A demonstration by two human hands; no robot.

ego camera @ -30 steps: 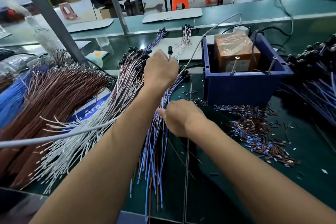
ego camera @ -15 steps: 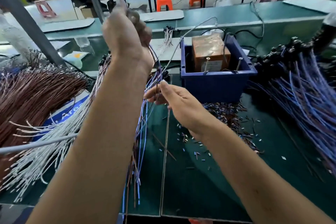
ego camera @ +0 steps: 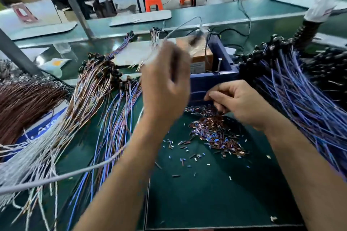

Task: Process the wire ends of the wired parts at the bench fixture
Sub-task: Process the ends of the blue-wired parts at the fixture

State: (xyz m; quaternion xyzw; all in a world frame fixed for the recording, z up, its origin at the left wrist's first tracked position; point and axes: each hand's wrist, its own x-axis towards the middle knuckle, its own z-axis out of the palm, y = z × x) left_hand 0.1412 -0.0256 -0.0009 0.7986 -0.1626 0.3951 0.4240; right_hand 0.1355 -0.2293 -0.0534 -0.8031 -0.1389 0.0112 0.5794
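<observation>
My left hand (ego camera: 165, 80) is raised in front of the blue box fixture (ego camera: 214, 80), blurred by motion. Its curled fingers grip a wired part whose dark head (ego camera: 195, 38) shows above the knuckles. My right hand (ego camera: 236, 103) is just at the box's front wall, fingers curled and pinching that part's thin blue wires (ego camera: 199, 93), which show as a blurred streak. A brown unit (ego camera: 201, 59) sits inside the box. A heap of wired parts with brown and blue leads (ego camera: 105, 88) lies to the left.
Cut insulation bits (ego camera: 216, 131) litter the green mat under my right hand. A big pile of blue-wired parts (ego camera: 300, 95) fills the right side. Brown wires (ego camera: 28, 103) and white wires (ego camera: 28, 165) lie far left. A grey cable (ego camera: 75, 172) crosses over them.
My left hand has swung down and to the right from high up, carrying the part towards the blue box. My right hand has followed along the wires to the box front.
</observation>
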